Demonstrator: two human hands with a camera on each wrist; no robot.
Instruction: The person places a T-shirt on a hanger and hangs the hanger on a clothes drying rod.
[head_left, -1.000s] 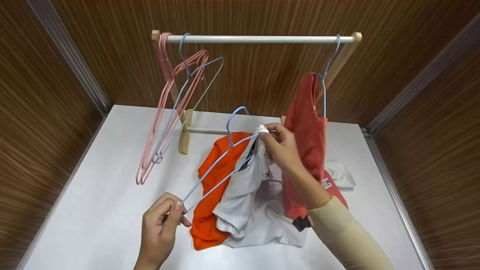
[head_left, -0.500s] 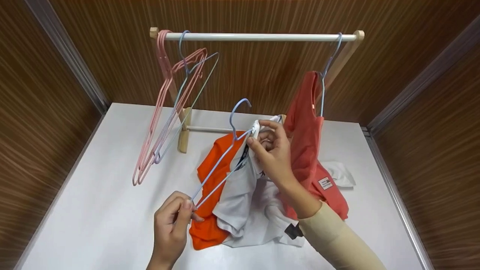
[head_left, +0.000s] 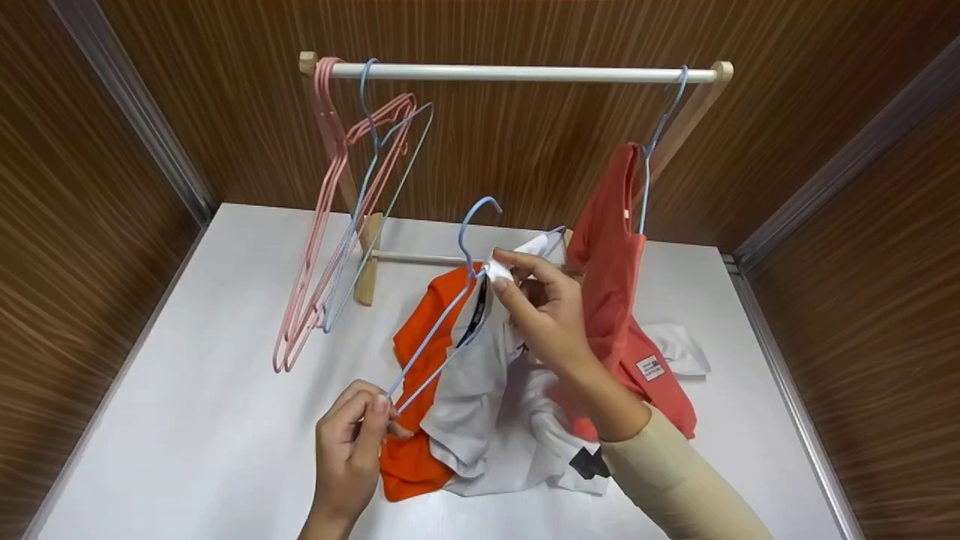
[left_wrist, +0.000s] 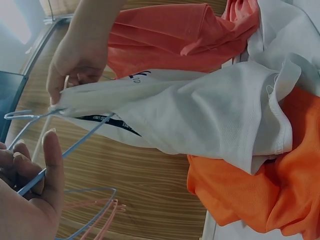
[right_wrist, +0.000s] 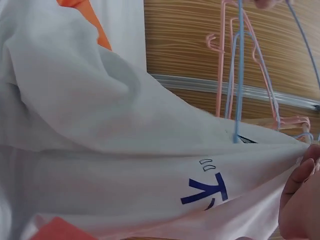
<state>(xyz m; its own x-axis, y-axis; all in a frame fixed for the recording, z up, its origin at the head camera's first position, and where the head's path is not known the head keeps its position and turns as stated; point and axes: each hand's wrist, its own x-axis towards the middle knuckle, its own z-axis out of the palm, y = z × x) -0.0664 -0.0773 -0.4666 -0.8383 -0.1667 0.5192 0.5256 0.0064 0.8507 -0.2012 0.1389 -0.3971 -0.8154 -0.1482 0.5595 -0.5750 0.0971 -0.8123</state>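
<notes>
Head view: left hand [head_left: 351,442] pinches one lower corner of the blue hanger [head_left: 430,340]; corner itself hidden in the closed fingers. Right hand [head_left: 546,309] pinches a bit of the white shirt [head_left: 472,390] against the hanger near its hook, thumb and index tight, other fingers partly hidden. Hanger's far side mostly inside the shirt; some bluish wire shows behind the right hand, hard to trace. Shirt overlaps the orange garment [head_left: 421,311]; right forearm covers part of the red garment [head_left: 606,315].

Left wrist: left hand cut off at the frame edge, curled on the wire; wire runs into the shirt's neck opening, label text unreadable. Right wrist: right hand cropped, its grip unclear here; dark print [right_wrist: 206,189] partly folded away; only a sliver of left hand up top.
</notes>
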